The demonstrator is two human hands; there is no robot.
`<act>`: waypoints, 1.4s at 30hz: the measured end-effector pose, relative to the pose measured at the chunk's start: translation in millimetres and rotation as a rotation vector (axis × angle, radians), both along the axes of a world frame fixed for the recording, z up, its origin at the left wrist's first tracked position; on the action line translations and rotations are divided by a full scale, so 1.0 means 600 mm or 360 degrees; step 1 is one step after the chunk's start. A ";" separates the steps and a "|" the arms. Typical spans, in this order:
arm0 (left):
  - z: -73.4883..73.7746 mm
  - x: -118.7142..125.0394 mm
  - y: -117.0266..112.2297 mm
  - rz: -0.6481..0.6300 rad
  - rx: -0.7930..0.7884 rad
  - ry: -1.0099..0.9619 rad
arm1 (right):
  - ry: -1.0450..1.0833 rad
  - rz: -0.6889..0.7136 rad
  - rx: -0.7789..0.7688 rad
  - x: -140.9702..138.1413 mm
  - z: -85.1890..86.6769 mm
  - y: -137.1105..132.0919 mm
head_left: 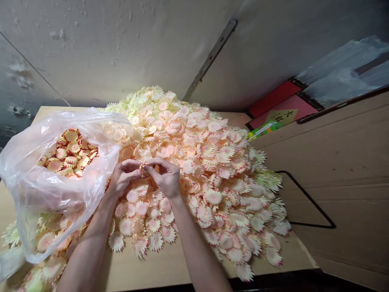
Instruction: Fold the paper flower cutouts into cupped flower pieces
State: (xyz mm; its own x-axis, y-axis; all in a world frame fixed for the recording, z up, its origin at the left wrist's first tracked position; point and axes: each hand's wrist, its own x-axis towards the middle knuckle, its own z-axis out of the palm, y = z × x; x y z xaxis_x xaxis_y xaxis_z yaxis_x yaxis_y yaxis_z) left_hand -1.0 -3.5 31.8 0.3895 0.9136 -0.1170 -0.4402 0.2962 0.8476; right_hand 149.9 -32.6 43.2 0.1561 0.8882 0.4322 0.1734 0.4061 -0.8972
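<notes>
Pinching one small flower piece (142, 169) between them, the left hand (121, 178) and the right hand (167, 178) meet just above the middle of a big pile of flower pieces (212, 170). The grip of each hand is narrow, with thumb and fingertips closed on this piece from its two sides. The fingers hide most of the piece, so I cannot tell its colour well. The pile under the hands is made of flat round petals with cut edges, cream and pink, with some pale green at the far and right borders. Just left of the left hand is an open clear plastic bag (36, 178), touching the pile; inside it are yellow flower pieces (68, 152) with red edges. All this lies on a light wooden table (158, 267). Beyond the table on the right are red boards (275, 97), and one has a yellow label (281, 115) with dark characters, too small to read with certainty. Near it lies a green packet (264, 129), its print not readable. Brown cardboard (343, 162) fills the right side, with a thin black wire frame (306, 198) in front of it. The wall (106, 48) behind is grey and rough, and a dark metal strip (211, 56) runs diagonally on it
</notes>
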 end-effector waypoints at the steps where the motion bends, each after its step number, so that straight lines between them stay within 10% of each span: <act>1: 0.000 0.000 0.000 -0.0001 -0.0008 0.0004 | -0.0055 -0.0028 0.0015 0.000 0.000 0.000; 14: -0.006 -0.002 0.002 0.0040 0.0032 0.0043 | -0.0596 -0.0225 0.0369 -0.001 -0.001 0.004; 24: -0.004 0.000 0.001 0.0094 -0.0049 -0.0020 | 0.0261 -0.0448 -0.0063 0.006 -0.021 0.014; 28: -0.004 -0.001 0.003 0.0103 -0.0048 -0.0085 | 0.0031 -0.0580 0.0079 0.021 -0.012 0.014; 33: -0.005 -0.001 0.005 0.0097 0.0025 -0.0063 | -0.0424 -0.0186 0.0199 0.012 0.002 0.004; 42: -0.004 0.005 0.004 0.0121 0.0034 0.0079 | 0.0217 -0.0146 -0.0039 0.003 -0.016 0.006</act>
State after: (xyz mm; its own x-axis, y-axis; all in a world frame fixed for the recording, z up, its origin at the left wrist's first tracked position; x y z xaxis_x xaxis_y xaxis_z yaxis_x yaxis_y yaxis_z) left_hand 2.0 -1.2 29.7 0.3132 0.9427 -0.1148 -0.4178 0.2453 0.8748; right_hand 151.8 -28.8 33.4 0.2926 0.8775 0.3799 0.0845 0.3720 -0.9244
